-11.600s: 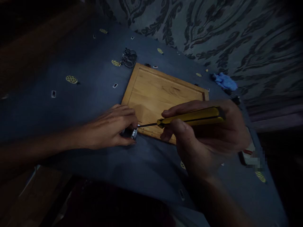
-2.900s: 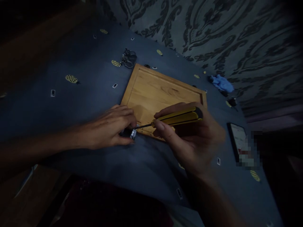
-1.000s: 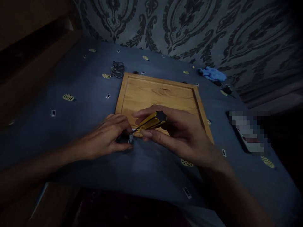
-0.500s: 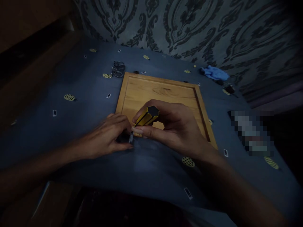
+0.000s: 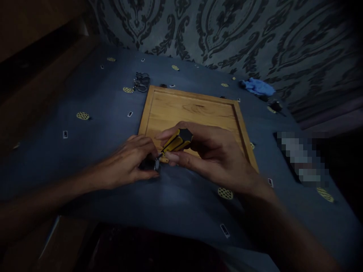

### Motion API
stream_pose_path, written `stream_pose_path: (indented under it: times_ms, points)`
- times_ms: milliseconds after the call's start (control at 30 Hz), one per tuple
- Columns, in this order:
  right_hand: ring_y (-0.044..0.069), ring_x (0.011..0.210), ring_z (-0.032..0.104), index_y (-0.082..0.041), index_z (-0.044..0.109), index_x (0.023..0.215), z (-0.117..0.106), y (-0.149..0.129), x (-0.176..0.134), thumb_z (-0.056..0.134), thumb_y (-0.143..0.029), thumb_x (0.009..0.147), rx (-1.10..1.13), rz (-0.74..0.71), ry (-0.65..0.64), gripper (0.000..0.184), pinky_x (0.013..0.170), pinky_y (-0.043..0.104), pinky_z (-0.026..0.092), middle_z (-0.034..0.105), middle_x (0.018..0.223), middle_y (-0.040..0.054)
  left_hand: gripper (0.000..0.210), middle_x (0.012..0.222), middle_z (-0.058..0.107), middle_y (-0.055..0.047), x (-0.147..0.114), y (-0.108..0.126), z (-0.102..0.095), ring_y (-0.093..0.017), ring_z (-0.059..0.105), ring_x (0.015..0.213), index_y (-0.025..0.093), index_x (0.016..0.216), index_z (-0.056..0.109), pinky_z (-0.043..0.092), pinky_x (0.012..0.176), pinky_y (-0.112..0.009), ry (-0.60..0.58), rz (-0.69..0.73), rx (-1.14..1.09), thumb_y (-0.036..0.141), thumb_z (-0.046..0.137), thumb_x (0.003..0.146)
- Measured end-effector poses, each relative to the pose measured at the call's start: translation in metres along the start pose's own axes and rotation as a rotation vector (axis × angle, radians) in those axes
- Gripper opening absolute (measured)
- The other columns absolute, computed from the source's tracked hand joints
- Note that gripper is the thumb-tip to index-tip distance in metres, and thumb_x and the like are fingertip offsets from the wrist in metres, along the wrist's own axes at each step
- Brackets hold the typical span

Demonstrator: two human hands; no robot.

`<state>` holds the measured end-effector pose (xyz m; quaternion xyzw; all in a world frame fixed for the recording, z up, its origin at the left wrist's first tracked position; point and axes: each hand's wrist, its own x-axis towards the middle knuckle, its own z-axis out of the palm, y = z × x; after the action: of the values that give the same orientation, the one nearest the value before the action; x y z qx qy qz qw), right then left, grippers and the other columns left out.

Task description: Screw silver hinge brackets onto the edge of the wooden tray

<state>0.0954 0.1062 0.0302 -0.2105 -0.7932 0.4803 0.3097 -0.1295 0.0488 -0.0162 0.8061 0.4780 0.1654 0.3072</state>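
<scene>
My right hand (image 5: 210, 153) is closed round the yellow and black handle of a screwdriver (image 5: 178, 141), which tilts down to the left. The short visible shaft reaches a small metal hinge (image 5: 157, 164) at the near left corner of a framed wooden panel (image 5: 195, 109). My left hand (image 5: 133, 162) grips the hinge between its thumb and fingers. Part of the hinge and the screwdriver's tip are hidden by my fingers. The panel lies flat, its raised border facing up.
Several metal hinges (image 5: 141, 82) lie in a heap beyond the panel's far left corner. A blue cloth (image 5: 258, 87) sits at the back right, with a dark object (image 5: 275, 105) close by. A pixelated flat item (image 5: 300, 158) rests on the right. A patterned wall (image 5: 210, 30) bounds the back.
The screwdriver handle and my right hand have shifted slightly to the right, with the fingers re-placed on the handle, so more of the shaft shows. My left hand has stayed at the hinge.
</scene>
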Motion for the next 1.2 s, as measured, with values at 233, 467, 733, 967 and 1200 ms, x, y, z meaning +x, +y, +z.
stream_pose_path:
  times_ms: [233, 467, 733, 967, 1200]
  points:
    - [0.013, 0.057, 0.068, -0.026, 0.075, 0.097, 0.012, 0.004, -0.011, 0.081, -0.029, 0.096, 0.013, -0.047, 0.403, 0.007, 0.056, 0.03, 0.061, 0.073, 0.084, -0.0026, 0.024, 0.106, 0.068, -0.002, 0.0, 0.001, -0.001, -0.025, 0.063, 0.106, 0.021, 0.106, 0.063, 0.045, 0.099, -0.041, -0.005, 0.026, -0.009, 0.035, 0.079, 0.096]
    - [0.013, 0.06, 0.067, -0.023, 0.072, 0.094, 0.019, 0.017, -0.012, 0.078, -0.029, 0.097, -0.107, -0.037, 0.392, 0.009, 0.056, 0.028, 0.057, 0.068, 0.081, -0.0024, 0.026, 0.107, 0.067, -0.001, -0.001, -0.003, 0.002, -0.024, 0.062, 0.107, 0.02, 0.108, 0.064, 0.042, 0.097, -0.039, 0.016, 0.051, -0.024, 0.034, 0.081, 0.095]
    - [0.014, 0.065, 0.066, -0.023, 0.07, 0.091, 0.018, 0.018, -0.015, 0.082, -0.029, 0.095, -0.151, -0.02, 0.357, 0.013, 0.059, 0.03, 0.057, 0.067, 0.082, -0.0011, 0.026, 0.107, 0.067, -0.002, 0.0, -0.004, 0.003, -0.025, 0.063, 0.107, 0.018, 0.108, 0.064, 0.042, 0.097, -0.039, 0.025, 0.075, 0.001, 0.033, 0.081, 0.095]
    - [0.014, 0.066, 0.066, -0.023, 0.066, 0.084, 0.019, 0.018, -0.015, 0.084, -0.032, 0.093, -0.128, -0.028, 0.319, 0.023, 0.058, 0.029, 0.057, 0.067, 0.08, -0.0012, 0.025, 0.104, 0.066, -0.001, 0.0, -0.001, 0.0, -0.023, 0.062, 0.104, 0.018, 0.108, 0.065, 0.043, 0.097, -0.038, 0.007, 0.044, -0.001, 0.031, 0.081, 0.095]
    - [0.016, 0.072, 0.072, -0.027, 0.07, 0.104, 0.011, 0.003, -0.012, 0.086, -0.032, 0.092, -0.026, -0.005, 0.18, 0.02, 0.062, 0.031, 0.064, 0.075, 0.098, 0.0006, 0.023, 0.102, 0.064, 0.0, 0.0, -0.001, 0.002, -0.023, 0.061, 0.101, 0.02, 0.104, 0.063, 0.044, 0.097, -0.039, 0.02, 0.042, 0.01, 0.033, 0.08, 0.095]
